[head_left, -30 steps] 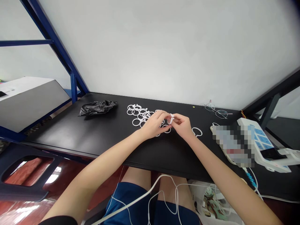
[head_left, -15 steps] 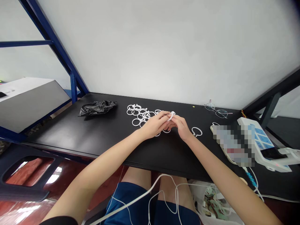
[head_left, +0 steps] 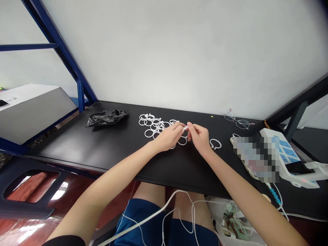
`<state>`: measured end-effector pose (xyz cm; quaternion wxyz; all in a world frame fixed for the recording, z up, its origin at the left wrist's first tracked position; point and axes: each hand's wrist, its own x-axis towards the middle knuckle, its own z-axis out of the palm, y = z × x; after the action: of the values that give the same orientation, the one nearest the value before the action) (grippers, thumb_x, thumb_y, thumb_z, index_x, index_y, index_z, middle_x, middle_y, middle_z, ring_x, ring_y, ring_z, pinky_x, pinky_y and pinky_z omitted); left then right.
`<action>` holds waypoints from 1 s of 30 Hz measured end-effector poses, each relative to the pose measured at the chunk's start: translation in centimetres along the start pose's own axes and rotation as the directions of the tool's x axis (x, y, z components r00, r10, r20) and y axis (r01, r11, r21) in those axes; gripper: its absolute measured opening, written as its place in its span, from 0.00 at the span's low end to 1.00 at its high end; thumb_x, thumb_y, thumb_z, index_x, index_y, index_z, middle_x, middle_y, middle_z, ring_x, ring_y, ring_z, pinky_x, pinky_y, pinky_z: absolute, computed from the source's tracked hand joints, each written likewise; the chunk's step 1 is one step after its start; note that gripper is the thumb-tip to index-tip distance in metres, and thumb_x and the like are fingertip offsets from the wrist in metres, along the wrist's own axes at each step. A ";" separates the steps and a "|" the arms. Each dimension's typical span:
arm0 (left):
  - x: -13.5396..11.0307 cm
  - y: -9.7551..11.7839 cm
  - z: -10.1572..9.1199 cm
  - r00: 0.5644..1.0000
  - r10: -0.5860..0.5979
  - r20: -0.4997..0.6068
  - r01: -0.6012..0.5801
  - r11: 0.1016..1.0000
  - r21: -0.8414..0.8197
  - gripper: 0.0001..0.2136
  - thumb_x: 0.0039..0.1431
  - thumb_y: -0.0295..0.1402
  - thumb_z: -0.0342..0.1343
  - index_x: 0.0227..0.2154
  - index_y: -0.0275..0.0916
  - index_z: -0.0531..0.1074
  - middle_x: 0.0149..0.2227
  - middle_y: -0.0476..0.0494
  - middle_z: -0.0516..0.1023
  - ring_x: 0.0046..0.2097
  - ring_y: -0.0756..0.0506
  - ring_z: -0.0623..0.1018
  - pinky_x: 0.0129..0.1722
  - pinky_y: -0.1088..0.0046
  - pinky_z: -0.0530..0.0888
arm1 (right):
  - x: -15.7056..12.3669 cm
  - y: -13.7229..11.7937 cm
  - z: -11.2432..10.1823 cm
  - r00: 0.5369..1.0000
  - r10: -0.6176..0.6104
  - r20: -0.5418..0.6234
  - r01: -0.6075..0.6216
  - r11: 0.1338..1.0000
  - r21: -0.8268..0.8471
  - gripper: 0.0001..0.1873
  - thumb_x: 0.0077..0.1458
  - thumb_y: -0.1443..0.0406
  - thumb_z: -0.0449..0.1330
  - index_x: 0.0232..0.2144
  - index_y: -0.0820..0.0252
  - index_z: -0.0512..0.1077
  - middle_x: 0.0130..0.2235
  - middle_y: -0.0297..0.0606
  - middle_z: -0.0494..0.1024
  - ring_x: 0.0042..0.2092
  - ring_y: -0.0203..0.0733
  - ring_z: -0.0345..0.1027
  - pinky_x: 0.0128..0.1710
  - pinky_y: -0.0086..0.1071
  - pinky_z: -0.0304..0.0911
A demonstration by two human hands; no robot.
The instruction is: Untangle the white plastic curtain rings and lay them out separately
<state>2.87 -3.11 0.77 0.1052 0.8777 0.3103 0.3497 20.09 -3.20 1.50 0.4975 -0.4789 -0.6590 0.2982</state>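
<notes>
Between my two hands, above the black desk (head_left: 107, 150), is a white plastic shower curtain ring (head_left: 185, 128), mostly hidden by fingers. My left hand (head_left: 167, 137) is closed on its left side. Thumb and fingertips of my right hand (head_left: 201, 138) pinch its right end. Under and left of my left hand lies a loose cluster of similar white rings (head_left: 158, 126) with small ball ends, partly covered by the hand. One separate ring (head_left: 214, 147) rests on the desk, right of my right wrist, with a gap between its ball ends.
A crumpled black plastic bag (head_left: 107, 118) lies at the left. Toward the right are eyeglasses (head_left: 242, 123), a phone (head_left: 252, 160) with its cable, and a white power strip (head_left: 288, 153). White cables (head_left: 153, 216) cross my lap below the desk edge.
My right hand has shifted slightly right, away from the left fingers, and its fingers have regrouped into a pinch. The held ring has turned and shows less of its loop.
</notes>
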 end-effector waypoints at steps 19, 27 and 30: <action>0.0 0.3 -0.3 0.999 0.045 -0.011 -0.046 0.998 -0.042 0.13 0.70 0.33 0.35 0.45 0.38 0.65 0.49 0.36 0.71 0.48 0.44 0.73 0.49 0.65 0.71 | -0.2 1.5 0.0 0.983 -0.155 0.100 0.168 0.976 -0.136 0.28 0.64 0.47 0.43 0.17 0.56 0.56 0.17 0.31 0.60 0.22 0.36 0.57 0.25 0.32 0.56; -0.2 -0.1 0.3 1.000 -0.020 -0.023 0.019 1.000 -0.015 0.14 0.70 0.40 0.36 0.39 0.38 0.64 0.39 0.39 0.73 0.38 0.44 0.73 0.43 0.66 0.70 | -0.6 0.8 0.2 0.944 -0.266 0.195 0.308 0.921 -0.238 0.26 0.65 0.49 0.43 0.19 0.56 0.54 0.18 0.30 0.59 0.20 0.34 0.52 0.24 0.31 0.50; -0.2 -0.1 0.4 0.997 -0.043 -0.059 0.043 0.999 -0.003 0.15 0.69 0.41 0.38 0.42 0.37 0.64 0.35 0.41 0.74 0.36 0.44 0.73 0.45 0.63 0.69 | -0.7 0.8 0.2 0.934 -0.287 0.211 0.334 0.913 -0.236 0.26 0.66 0.50 0.42 0.20 0.56 0.55 0.18 0.29 0.58 0.20 0.33 0.52 0.24 0.30 0.49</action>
<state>2.97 -3.14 0.31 0.1039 0.8600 0.3319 0.3736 20.16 -3.52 0.48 0.4107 -0.4029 -0.8015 0.1635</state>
